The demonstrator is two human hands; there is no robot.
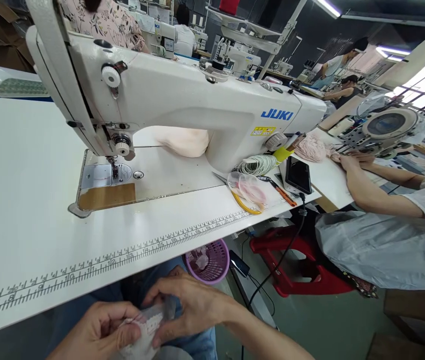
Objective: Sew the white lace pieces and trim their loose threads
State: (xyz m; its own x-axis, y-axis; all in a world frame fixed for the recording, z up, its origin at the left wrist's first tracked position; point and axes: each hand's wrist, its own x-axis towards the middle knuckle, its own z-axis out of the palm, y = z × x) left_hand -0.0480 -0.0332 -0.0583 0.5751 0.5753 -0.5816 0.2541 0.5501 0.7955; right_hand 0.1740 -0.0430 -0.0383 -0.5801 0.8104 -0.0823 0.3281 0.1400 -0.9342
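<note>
Both my hands are below the table's front edge, over my lap. My left hand (pixel 101 331) and my right hand (pixel 185 305) pinch a small piece of pale lace fabric (pixel 145 325) between them, fingers curled around it. A white JUKI sewing machine (pixel 182 100) stands on the white table (pixel 20 200) above, its needle and presser foot (pixel 114 170) at the left over a metal plate. A printed ruler (pixel 122 255) runs along the table's front edge.
Pink fabric (pixel 185 141) lies behind the machine arm. Cord, scissors, a bag of trim (pixel 252 189) and a phone (pixel 298 175) sit at the table's right. A purple basket (pixel 208 261) and red stool (pixel 291 260) are below. A co-worker's arm (pixel 377 192) rests at the right.
</note>
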